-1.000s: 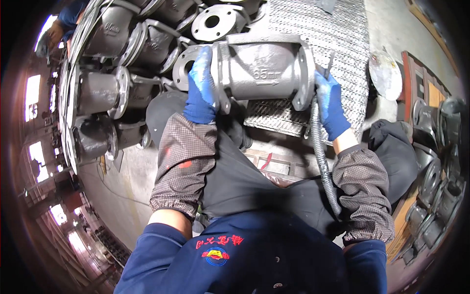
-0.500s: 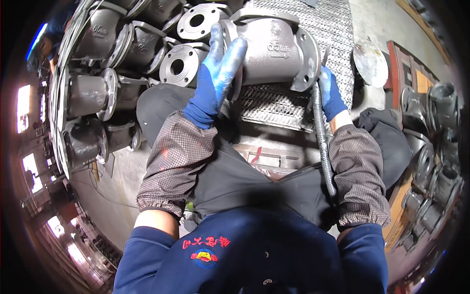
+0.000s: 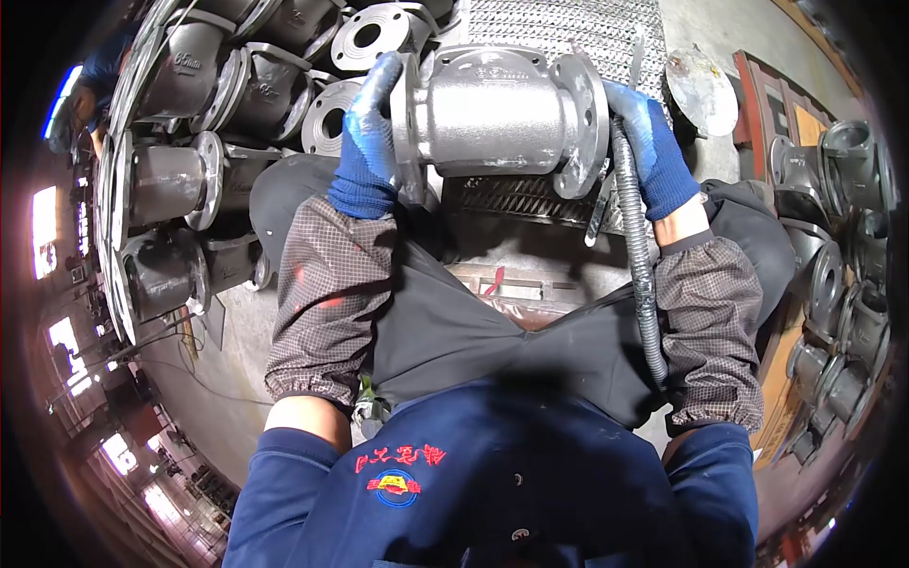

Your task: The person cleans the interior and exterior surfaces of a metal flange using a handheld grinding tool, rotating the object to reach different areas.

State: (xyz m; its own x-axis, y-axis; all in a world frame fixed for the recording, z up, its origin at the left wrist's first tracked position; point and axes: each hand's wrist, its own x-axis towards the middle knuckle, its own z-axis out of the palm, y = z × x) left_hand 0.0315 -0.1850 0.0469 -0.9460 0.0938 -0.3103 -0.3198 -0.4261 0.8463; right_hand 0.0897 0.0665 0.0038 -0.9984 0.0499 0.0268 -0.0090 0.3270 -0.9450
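Note:
A grey cast-metal valve body (image 3: 492, 118) with a round flange at each end lies across the metal mat in front of me. My left hand (image 3: 371, 128), in a blue glove, grips its left flange, with the fingers over the outer face. My right hand (image 3: 651, 133), also gloved, presses against the right flange from outside; its fingertips are partly hidden. A ribbed grey hose (image 3: 634, 256) runs from beside my right hand down over my thigh. Near that flange a thin flat strip of metal (image 3: 597, 225) shows, partly covered; whether my right hand touches it I cannot tell.
Several similar valve bodies (image 3: 170, 185) are stacked at the left, close to my knee. More castings (image 3: 857, 199) stand at the far right. Beyond my right hand is a pale round disc (image 3: 702, 93). The textured mat (image 3: 559, 21) extends behind the workpiece.
The valve body has been turned, so its raised lettering no longer faces up, and it has shifted left. My left hand moved left onto the flange; my right hand moved up against the other.

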